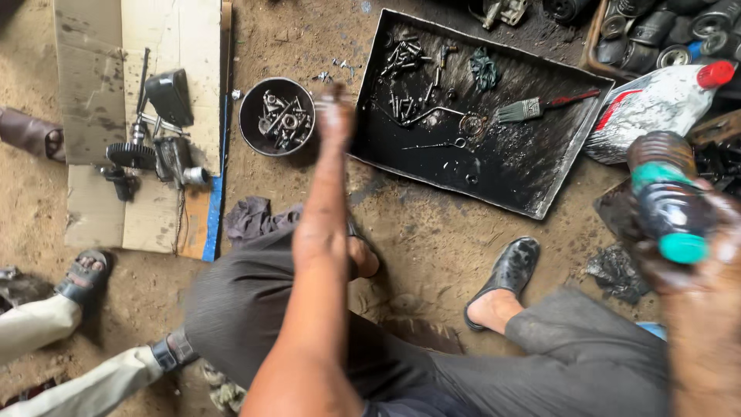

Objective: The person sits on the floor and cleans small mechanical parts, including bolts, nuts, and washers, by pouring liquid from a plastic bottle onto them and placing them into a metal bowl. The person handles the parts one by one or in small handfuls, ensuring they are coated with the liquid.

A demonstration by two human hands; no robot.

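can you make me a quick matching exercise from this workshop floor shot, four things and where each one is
Things:
1. brush
2. round bowl of bolts
3. gear shaft
4. dark bottle

Places:
A. on the cardboard
B. held in the right hand
C. inside the black oily tray
D. on the dirt beside the tray, near the left hand

Pairs: 1-C, 2-D, 3-A, 4-B
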